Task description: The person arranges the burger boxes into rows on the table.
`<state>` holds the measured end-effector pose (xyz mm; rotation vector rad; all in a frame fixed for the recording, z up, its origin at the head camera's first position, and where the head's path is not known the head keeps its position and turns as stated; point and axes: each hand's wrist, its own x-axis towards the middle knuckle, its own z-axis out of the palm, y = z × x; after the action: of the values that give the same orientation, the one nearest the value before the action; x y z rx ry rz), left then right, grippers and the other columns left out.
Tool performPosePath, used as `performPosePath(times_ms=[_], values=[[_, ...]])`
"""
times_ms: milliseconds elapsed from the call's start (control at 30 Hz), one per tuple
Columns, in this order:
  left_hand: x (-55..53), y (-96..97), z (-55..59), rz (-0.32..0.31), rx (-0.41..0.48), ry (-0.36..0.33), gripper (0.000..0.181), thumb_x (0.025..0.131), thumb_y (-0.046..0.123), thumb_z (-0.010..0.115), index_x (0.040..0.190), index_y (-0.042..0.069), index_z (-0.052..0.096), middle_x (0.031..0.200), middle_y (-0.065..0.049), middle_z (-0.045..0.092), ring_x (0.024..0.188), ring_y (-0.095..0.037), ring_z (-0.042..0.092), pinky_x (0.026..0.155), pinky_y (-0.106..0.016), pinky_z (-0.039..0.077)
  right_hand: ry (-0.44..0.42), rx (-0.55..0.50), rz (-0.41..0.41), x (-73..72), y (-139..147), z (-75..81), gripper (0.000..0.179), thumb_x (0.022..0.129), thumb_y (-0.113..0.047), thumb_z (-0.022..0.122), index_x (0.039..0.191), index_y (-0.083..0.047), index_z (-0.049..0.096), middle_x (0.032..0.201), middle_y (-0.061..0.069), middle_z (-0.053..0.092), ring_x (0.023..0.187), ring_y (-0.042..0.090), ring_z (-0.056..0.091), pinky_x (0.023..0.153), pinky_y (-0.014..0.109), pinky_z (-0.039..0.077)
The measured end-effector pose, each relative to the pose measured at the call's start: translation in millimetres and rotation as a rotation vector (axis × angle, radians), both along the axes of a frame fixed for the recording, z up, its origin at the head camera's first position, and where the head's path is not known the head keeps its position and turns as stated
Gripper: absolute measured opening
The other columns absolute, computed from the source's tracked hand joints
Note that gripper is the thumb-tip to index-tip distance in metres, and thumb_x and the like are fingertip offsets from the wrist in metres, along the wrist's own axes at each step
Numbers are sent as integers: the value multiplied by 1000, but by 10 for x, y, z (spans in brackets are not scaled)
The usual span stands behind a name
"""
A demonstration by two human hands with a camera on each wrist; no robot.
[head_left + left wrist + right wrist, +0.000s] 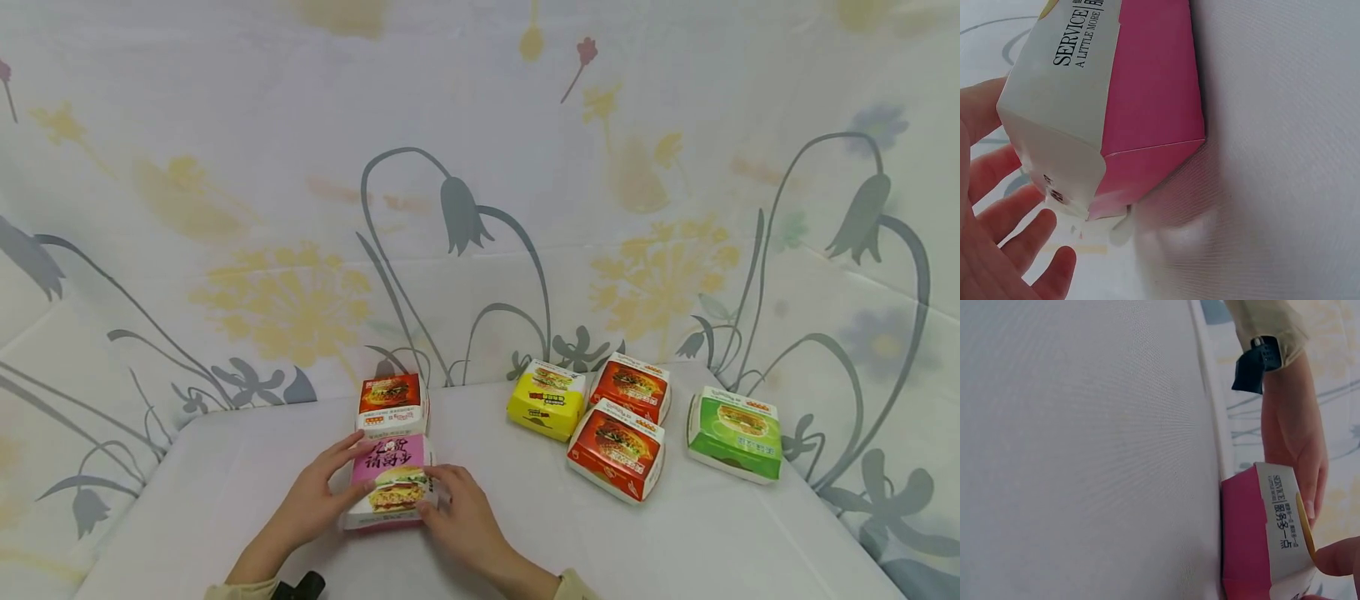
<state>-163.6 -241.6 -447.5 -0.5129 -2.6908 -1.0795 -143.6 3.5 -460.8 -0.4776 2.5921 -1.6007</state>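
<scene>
A pink-and-white burger box (397, 482) with a burger picture sits on the white table, and both hands are on it. The left hand (313, 500) holds its left side, thumb over the top edge, one finger near the back corner. In the left wrist view the other fingers (1022, 253) spread loosely beside the box's end. At the right side, the right hand (467, 515) holds the box with thumb and fingers near the top edge. Directly behind it is a red-and-white burger box (392, 403), close against the pink one. The undersides of the fingers are partly hidden.
On the right half of the table (735, 542) are a yellow burger box (547, 400), two red burger boxes (630, 388) and a green one (735, 433). A flower-printed cloth (480, 100) hangs behind and at the sides.
</scene>
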Motion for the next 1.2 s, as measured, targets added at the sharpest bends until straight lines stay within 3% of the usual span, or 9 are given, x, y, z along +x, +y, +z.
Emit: performPosePath(times_ms=[133,267,733,900,1200], values=[[23,4,14,4,3,23,43,88,28,77,127,12,68,145,-12,53,133,-44,45,101,-66,38,-5,-11,5,0,-17,-3,45,92,-22,70,133,-6,60,131,9,57,120,28,56,91,40,51],[38,13,28,12,-6,31,38,89,28,76,123,12,71,142,-11,56,132,-42,48,101,-65,40,-1,-21,7,-4,-34,-10,44,92,-21,70,133,-7,61,130,9,57,119,27,56,91,38,52],[55,5,-14,45,-62,-72,47,85,41,77,125,17,71,147,-7,51,135,-43,42,101,-68,37,33,13,15,-86,47,5,41,93,-20,70,132,-10,63,131,9,60,123,30,56,94,46,51],[61,1,-21,52,-59,-101,49,86,42,77,127,17,70,149,-7,49,137,-43,40,102,-67,36,58,-3,-27,-206,164,42,40,95,-17,67,134,-8,61,133,10,60,121,30,57,93,47,52],[64,0,-20,46,-55,-120,49,86,43,75,128,18,69,150,-6,48,138,-42,39,103,-68,35,70,-42,-172,-520,586,230,39,98,-20,64,136,-12,61,134,11,60,121,29,57,96,46,51]])
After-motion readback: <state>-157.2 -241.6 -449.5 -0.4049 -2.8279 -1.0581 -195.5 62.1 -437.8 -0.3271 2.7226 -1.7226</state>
